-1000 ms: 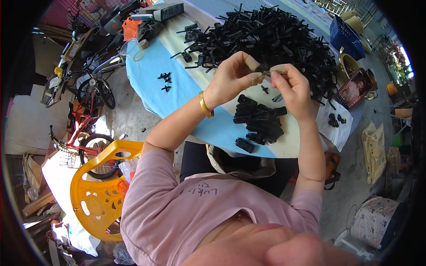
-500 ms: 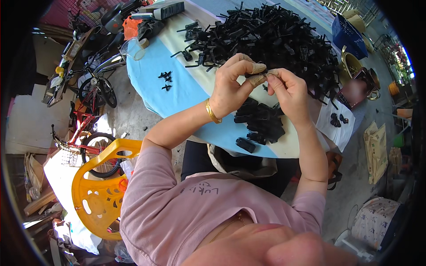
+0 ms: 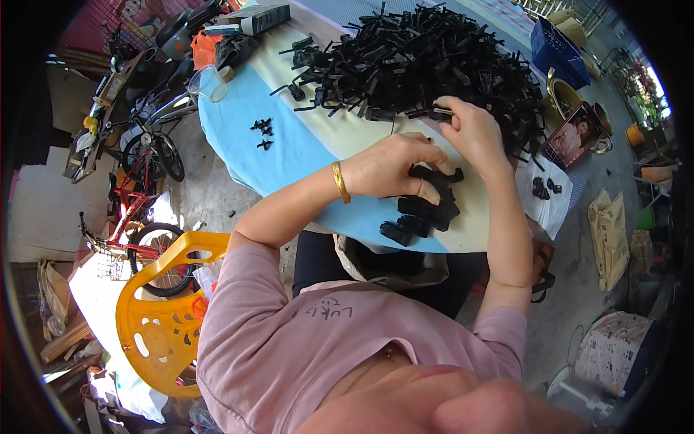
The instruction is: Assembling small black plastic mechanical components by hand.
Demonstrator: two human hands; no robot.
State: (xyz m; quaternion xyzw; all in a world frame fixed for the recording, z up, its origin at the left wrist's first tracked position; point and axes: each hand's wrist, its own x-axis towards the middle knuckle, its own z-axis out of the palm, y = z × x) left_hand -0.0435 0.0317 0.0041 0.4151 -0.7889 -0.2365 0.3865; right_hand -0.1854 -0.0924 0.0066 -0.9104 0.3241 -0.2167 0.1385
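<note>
Both hands are over a cloth-covered table (image 3: pixel 253 94). My left hand (image 3: pixel 394 166), with tan covers on its thumb and a finger, is closed around a black plastic part in the small near group of black plastic parts (image 3: pixel 441 210). My right hand (image 3: pixel 473 137) is farther off, at the near edge of a large heap of black plastic parts (image 3: pixel 419 58). Its thumb and finger pinch a black part with a thin straight stem. Several small black pieces (image 3: pixel 264 132) lie apart on the blue cloth to the left.
At right are a white sheet (image 3: pixel 553 217) with dark pieces, a picture box (image 3: pixel 575 137), a brass-coloured pot (image 3: pixel 560 94) and a blue basket (image 3: pixel 558 54). A clear cup (image 3: pixel 210 85) lies at the left edge. A yellow chair (image 3: pixel 155 318) and bicycles (image 3: pixel 152 239) stand left.
My hands have come apart. The left has moved nearer, onto the small group of parts; the right has shifted to the edge of the large heap and pinches a part there.
</note>
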